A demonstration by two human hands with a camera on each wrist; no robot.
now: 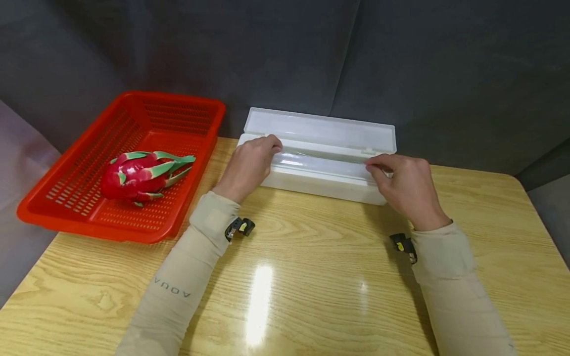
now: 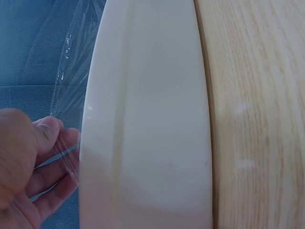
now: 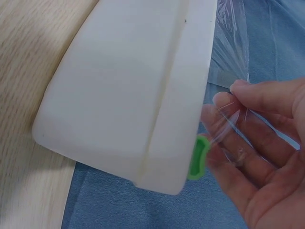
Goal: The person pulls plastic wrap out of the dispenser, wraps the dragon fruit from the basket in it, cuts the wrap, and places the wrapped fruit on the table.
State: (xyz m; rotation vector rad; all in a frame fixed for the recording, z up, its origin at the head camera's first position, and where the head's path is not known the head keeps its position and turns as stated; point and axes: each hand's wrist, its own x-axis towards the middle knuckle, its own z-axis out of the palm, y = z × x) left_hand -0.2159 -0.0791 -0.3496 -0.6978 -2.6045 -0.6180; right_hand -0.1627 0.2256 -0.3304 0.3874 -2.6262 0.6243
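Observation:
A long white cling film dispenser box (image 1: 320,189) stands at the table's back edge, its lid (image 1: 320,128) swung up behind it. Clear cling film (image 2: 71,57) stretches above the box from one hand to the other. Thumb and fingers of my left hand (image 1: 249,165) pinch the film near the box's left end. Near the right end, my right hand (image 1: 407,185) pinches it in the same way. In the right wrist view, a small green part (image 3: 198,158) sticks out of the box beside the fingers, and loose film (image 3: 232,36) rises from the thumb tip.
To the left is a red plastic basket (image 1: 120,235) with a red and green dragon fruit (image 1: 133,177) lying in it. The wooden table (image 1: 311,277) reaches back to a dark grey curtain (image 1: 285,54). Each wrist wears a small black camera.

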